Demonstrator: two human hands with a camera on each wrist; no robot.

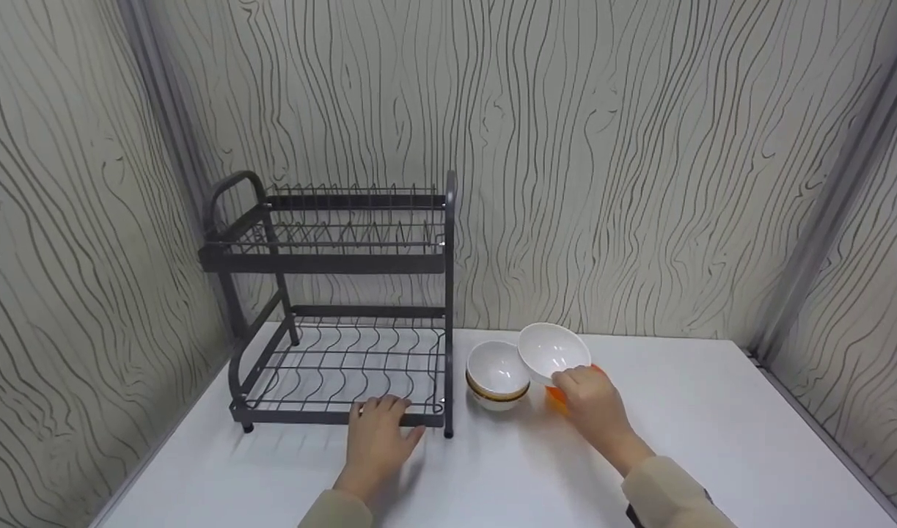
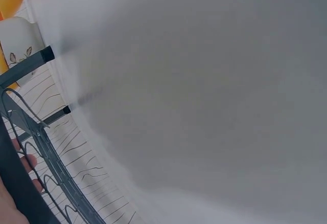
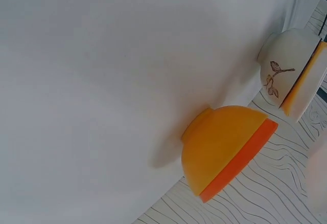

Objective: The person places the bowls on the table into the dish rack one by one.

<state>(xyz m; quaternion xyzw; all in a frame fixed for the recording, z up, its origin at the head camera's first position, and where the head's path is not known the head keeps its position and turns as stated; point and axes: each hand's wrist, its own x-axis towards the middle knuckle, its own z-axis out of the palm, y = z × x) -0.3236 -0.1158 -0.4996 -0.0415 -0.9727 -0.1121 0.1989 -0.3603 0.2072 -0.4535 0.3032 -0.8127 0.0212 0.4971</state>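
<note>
My right hand pinches the near rim of a white bowl, tilted with its inside facing me. Below it stands a yellow bowl with a bright orange upper band, mostly hidden by the white bowl and hand in the head view. To its left is a stack of bowls: white inside on top, a yellow edge in the middle, a white bowl with a brown leaf print at the bottom. My left hand grips the lower front rail of a dark grey two-tier dish rack, fingers over the rail.
The rack stands on the left of a white table, its upper tier fitted with upright wire dividers and its lower tier with wavy wires. Panels with a wood-grain pattern enclose the back and both sides.
</note>
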